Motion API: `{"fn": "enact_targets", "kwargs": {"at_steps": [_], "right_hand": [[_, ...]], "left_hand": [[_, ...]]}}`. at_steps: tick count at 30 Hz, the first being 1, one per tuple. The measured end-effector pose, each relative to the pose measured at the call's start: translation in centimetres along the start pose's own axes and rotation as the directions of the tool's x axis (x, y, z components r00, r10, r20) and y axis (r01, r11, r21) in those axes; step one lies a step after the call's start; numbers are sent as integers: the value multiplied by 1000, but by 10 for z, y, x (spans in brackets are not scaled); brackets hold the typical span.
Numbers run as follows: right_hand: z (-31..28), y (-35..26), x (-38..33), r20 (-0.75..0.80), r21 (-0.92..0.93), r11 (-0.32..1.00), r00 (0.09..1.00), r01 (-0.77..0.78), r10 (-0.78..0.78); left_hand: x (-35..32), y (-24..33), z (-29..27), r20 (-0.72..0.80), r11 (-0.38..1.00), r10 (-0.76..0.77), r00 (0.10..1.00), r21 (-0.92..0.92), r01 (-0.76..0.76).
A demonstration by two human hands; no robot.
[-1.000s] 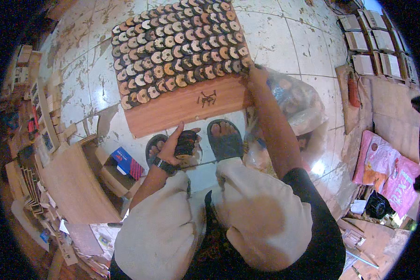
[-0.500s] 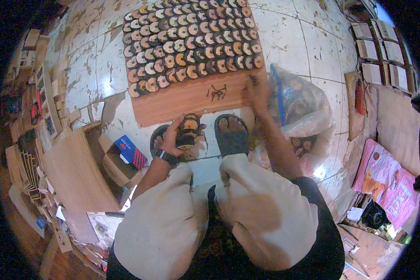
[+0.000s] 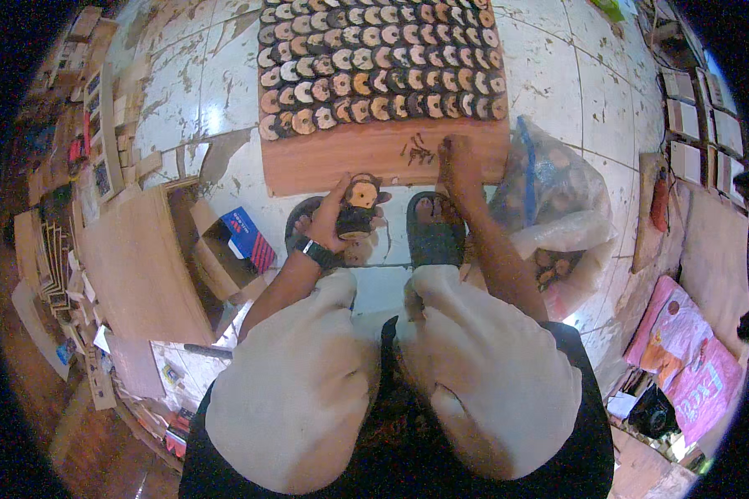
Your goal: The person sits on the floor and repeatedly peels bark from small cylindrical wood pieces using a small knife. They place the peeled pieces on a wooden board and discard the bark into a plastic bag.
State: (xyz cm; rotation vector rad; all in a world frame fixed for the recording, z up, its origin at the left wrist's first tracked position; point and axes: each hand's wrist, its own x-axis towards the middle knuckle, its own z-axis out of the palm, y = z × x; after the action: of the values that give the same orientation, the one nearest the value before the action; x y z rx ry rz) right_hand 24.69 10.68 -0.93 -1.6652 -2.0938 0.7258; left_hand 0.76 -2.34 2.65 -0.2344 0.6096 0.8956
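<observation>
My left hand [image 3: 335, 223] grips a short stack of round wood slices [image 3: 359, 208] with dark bark and a pale face, just above my left sandal. My right hand [image 3: 459, 162] rests knuckles-up on the bare front strip of a brown wooden board [image 3: 341, 162], beside a small dark mark [image 3: 418, 151]. Its fingers curl down, and whatever is under them is hidden. Several rows of similar wood slices [image 3: 379, 71] cover the far part of the board. A clear plastic bag of slices [image 3: 553, 195] lies just right of my right forearm.
An open cardboard box [image 3: 216, 258] with a blue and red packet [image 3: 246, 235] sits left of my feet. A plywood sheet [image 3: 137, 266] and wooden offcuts lie further left. Small wooden panels [image 3: 699, 125] and a pink bag [image 3: 682, 349] are on the right. The floor is worn white tile.
My right hand left the plastic bag and moved left along the board's front edge to the dark mark. My left hand kept hold of the stack of slices by my foot.
</observation>
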Motion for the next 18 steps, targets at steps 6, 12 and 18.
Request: {"fn": "enact_targets", "kwargs": {"at_steps": [6,12,18], "right_hand": [[-7,-11,-9,-180,219,975,980,-48,89],[-16,-74,-26,379,651,651,910,-391,168],[-24,-107,-33,379,612,743,925,-270,23]], "left_hand": [[2,0,-9,-33,992,20,999,-126,-24],[1,1,-2,60,932,126,990,335,-138],[-8,8,25,143,343,463,875,881,-325]]}}
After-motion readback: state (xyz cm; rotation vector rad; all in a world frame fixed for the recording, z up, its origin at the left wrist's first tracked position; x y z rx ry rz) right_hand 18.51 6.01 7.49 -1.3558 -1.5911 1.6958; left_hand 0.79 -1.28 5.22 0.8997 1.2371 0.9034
